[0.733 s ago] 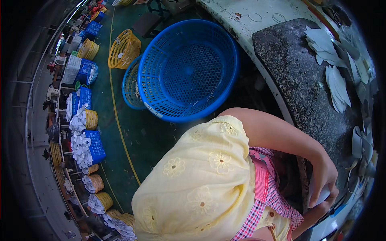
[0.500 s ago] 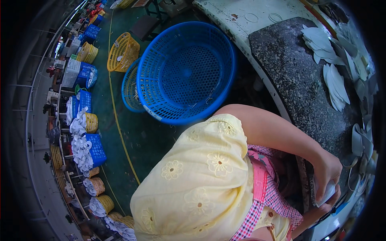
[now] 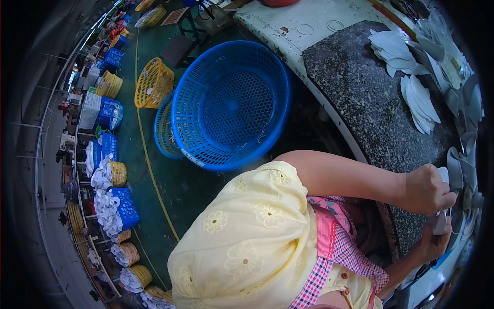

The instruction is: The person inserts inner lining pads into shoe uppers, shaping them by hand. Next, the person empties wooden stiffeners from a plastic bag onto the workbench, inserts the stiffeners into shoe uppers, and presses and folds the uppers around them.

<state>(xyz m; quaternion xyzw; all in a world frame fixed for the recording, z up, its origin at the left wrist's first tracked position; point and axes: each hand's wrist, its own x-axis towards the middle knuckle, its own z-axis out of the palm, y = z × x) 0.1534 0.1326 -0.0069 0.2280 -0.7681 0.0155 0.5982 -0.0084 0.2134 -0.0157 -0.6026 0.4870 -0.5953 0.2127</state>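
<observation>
At the right side, my left hand [image 3: 429, 189] is closed in a fist over the dark speckled board. A white curved piece [image 3: 439, 222] shows between it and my right hand [image 3: 436, 242], whose fingers pinch its lower end. White material also shows above the left fist; whether it is the same piece I cannot tell, as the fingers hide the middle. Farther along the board lie a fanned stack of white leaf-shaped pieces [image 3: 420, 104] and a second stack of white pieces [image 3: 393, 50].
Grey-white curved parts [image 3: 463, 167] crowd the board's right edge. The speckled board [image 3: 355, 77] rests on a pale table [image 3: 272, 20]. A large blue basket [image 3: 177, 123] stands left of the table, with a yellow basket [image 3: 154, 82] beyond. Filled baskets line the far left.
My hands were close together around the white piece. My left hand has moved farther along the board and turned into a fist, while my right hand stays lower at the piece. The view has shifted slightly.
</observation>
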